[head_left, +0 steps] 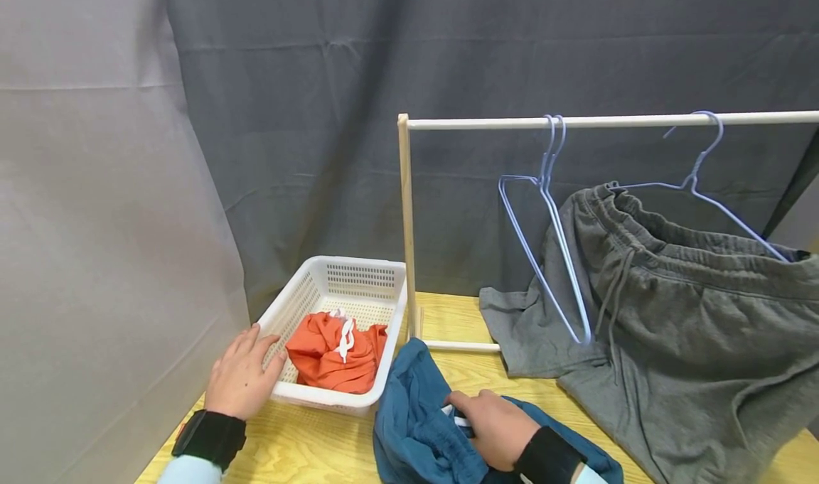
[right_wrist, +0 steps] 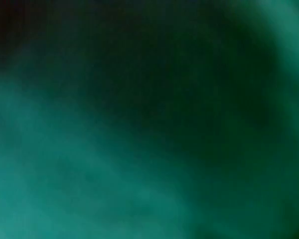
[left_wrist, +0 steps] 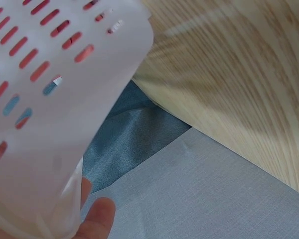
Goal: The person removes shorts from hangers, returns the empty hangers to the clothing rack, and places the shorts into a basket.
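Note:
In the head view my left hand [head_left: 246, 370] holds the left front corner of a white plastic basket [head_left: 320, 395], thumb over the rim. Two of its fingertips [left_wrist: 100, 213] show beside the basket wall in the left wrist view. A crumpled orange garment [head_left: 320, 356] with a white drawstring lies inside the basket. Right of the basket, my right hand [head_left: 498, 427] grips a bunched blue garment [head_left: 412, 413] by a white-striped drawstring; part of the fingers is hidden in the cloth. Blurred blue-green cloth [right_wrist: 89, 174] fills the right wrist view.
A rack with a white rail [head_left: 473, 124] and wooden post [head_left: 407, 221] stands behind. Two bare lilac hangers [head_left: 566, 256] hang from it. Grey drawstring pants [head_left: 691, 327] hang on another hanger [head_left: 694, 178] at right, legs spreading over the wooden table [head_left: 301, 445]. Grey curtains [head_left: 288, 114] enclose the back.

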